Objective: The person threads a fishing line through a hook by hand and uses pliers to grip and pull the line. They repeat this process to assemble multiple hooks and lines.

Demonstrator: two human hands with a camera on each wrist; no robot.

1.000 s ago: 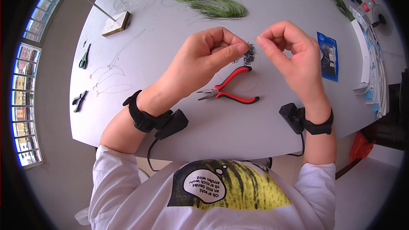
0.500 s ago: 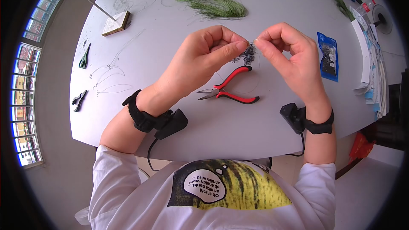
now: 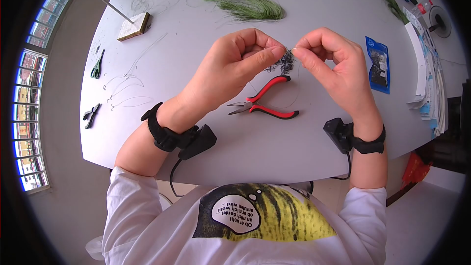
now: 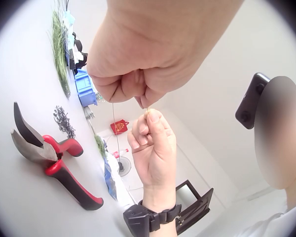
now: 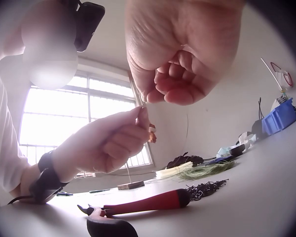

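Beyond the pliers [image 3: 267, 88], my left grip [image 3: 240, 64] and right grip [image 3: 337, 66] pinch thin line [image 4: 116, 129], likely light, springy; best held near its ends.

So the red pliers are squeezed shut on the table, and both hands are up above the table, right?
Almost: the red pliers aren't squeezed shut, they're open. The head view shows their handles spread apart. They do lie on the table, and the left hand and the right hand are both up above it.
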